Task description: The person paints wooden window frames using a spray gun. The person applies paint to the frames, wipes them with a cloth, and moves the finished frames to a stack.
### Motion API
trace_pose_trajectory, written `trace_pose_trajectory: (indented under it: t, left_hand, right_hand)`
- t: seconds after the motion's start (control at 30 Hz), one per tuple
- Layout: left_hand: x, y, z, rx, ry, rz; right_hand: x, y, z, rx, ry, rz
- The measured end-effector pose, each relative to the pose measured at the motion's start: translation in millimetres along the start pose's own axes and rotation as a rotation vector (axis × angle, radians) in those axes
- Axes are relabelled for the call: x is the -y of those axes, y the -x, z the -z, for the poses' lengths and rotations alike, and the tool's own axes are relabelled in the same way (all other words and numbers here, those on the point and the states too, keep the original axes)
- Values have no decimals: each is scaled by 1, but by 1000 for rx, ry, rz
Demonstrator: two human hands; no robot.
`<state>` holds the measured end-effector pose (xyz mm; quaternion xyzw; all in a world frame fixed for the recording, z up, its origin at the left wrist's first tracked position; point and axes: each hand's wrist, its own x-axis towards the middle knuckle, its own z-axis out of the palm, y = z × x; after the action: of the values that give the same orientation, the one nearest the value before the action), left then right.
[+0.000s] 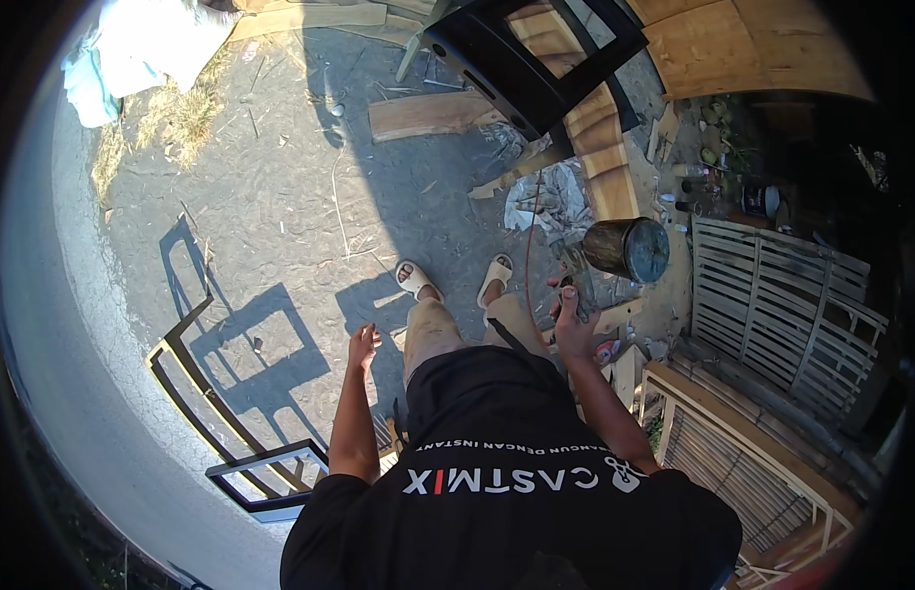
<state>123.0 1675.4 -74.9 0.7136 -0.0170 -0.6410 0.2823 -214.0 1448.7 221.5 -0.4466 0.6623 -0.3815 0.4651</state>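
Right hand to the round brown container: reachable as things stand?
Probably yes: nothing visible blocks the gap between the right hand and the round brown container, though depth is hard to judge.

The grey ground has little twigs and scraps all over it. A smooth, pale strip of road runs down the left side. Up at the top left I see a big white bundle, bright in the sun, with a light blue cloth beside it and dry yellow grass nearby. A flat brown board lies on the ground near the top. A crumpled white sheet is near a brown bucket with a bluish top. Farther right is a grey wooden panel made of thin slats.
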Motion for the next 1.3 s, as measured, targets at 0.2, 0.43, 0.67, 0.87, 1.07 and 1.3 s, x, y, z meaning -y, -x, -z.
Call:
trace_pose_trajectory:
  t: [0.2, 0.43, 0.67, 0.87, 1.07, 1.3]
  left_hand:
    - [7, 6, 17, -31, -24, 21]
    - [-10, 12, 11, -19, -62, -56]
    - [-11, 41, 16, -49, -9, -111]
    - [32, 66, 55, -127, 12, -40]
    - [80, 42, 135, -99, -110, 156]
    - [-47, -24, 287, 3, -340, -13]
  right_hand:
    - [-20, 0, -19, 64, 40, 86]
    - [2, -13, -75, 289, 215, 323]
    - [41, -37, -183, 329, 113, 460]
    - [86, -94, -213, 33, 199, 451]
    - [78, -86, -198, -305, 320, 478]
    - [106, -102, -264, -447, 381, 330]
